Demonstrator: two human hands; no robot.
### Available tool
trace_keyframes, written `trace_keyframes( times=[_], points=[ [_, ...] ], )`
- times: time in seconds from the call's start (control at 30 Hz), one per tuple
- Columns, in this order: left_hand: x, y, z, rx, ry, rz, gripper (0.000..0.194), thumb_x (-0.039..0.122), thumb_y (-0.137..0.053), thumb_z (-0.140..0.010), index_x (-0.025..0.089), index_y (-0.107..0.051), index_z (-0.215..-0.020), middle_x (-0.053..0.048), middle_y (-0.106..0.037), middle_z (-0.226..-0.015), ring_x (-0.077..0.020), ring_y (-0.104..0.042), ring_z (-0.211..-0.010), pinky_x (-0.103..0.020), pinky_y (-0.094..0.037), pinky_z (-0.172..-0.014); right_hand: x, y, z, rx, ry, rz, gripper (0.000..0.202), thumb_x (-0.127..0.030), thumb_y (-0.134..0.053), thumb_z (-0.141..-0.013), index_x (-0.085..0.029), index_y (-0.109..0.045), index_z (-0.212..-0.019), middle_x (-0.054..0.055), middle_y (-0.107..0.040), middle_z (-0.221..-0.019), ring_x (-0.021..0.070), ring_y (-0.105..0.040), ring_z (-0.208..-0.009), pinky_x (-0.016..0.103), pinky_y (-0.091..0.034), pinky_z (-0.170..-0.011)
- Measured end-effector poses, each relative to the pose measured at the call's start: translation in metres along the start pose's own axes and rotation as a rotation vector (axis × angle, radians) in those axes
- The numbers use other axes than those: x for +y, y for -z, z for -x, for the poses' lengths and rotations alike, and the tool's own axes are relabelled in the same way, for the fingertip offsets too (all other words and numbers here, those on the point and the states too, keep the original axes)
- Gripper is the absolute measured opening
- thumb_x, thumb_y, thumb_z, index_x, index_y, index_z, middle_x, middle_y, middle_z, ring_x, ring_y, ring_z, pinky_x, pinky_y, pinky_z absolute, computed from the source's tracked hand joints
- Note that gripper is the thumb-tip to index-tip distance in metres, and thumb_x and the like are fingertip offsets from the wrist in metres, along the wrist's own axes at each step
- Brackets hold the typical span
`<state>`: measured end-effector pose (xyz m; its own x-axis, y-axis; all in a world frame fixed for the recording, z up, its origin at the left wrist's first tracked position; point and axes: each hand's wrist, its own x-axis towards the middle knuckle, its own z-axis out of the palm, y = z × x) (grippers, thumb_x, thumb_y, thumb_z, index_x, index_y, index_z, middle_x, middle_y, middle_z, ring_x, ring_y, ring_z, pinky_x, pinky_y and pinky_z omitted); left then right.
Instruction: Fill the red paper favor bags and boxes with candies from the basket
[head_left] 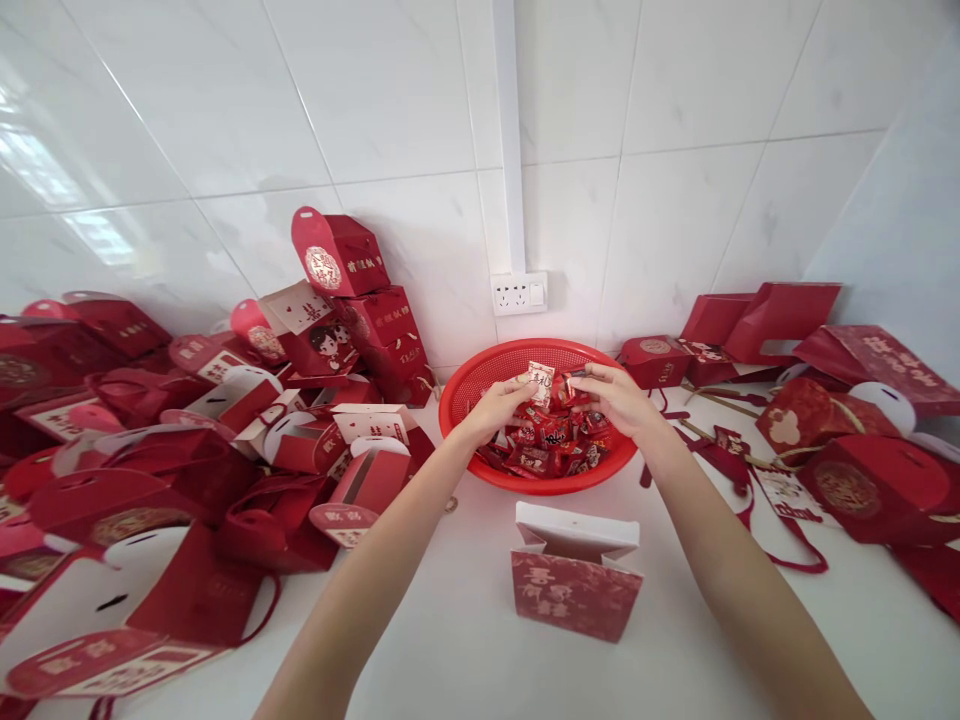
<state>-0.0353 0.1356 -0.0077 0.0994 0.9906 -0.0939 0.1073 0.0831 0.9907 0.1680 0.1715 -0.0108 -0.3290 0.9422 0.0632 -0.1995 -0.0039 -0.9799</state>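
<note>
Both hands are over a red plastic basket [540,486] with a heap of red-wrapped candies [559,435] in it. My left hand [501,408] pinches a small candy packet [540,382] with cream and red print by its edge. On the right side of the basket, my right hand [616,398] has its thumb and fingers closed round a small dark red wrapped candy [571,388], partly hidden by the fingers. In front of the basket, between my forearms, a red paper gift box [574,595] stands upright with its top open.
Many red gift boxes [277,520] are piled on the left, with a stack of boxes [390,335] against the tiled wall. More boxes [847,490], ribbons [806,550] and tags [791,492] lie on the right. A wall socket [519,293] is behind the basket.
</note>
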Motion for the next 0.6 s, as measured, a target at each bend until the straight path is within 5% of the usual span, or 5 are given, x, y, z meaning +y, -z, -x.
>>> trace_keyframes(
  times=[0.2, 0.6],
  points=[
    [0.0014, -0.0005, 0.0021, -0.133, 0.008, 0.063, 0.039, 0.049, -0.082, -0.074, 0.013, -0.075, -0.090, -0.013, -0.077, -0.099, -0.0276, -0.072, -0.096, -0.037, -0.058, -0.078, -0.0003, -0.0018, 0.0020, -0.071, -0.030, 0.002, 0.037, -0.038, -0.092, -0.053, -0.020, -0.067, -0.073, 0.000, -0.068, -0.080, 0.0169, -0.065, -0.077, 0.029, -0.056, -0.066],
    [-0.0007, 0.0001, 0.0001, -0.196, 0.014, 0.136, 0.040, 0.046, -0.083, -0.069, 0.012, -0.076, -0.090, -0.015, -0.078, -0.097, -0.0313, -0.074, -0.094, -0.042, -0.057, -0.086, 0.0002, 0.0028, 0.0014, -0.146, -0.033, -0.022, 0.043, -0.038, -0.091, -0.058, -0.022, -0.076, -0.095, 0.002, -0.074, -0.087, 0.0176, -0.068, -0.075, 0.030, -0.057, -0.066]
  ],
)
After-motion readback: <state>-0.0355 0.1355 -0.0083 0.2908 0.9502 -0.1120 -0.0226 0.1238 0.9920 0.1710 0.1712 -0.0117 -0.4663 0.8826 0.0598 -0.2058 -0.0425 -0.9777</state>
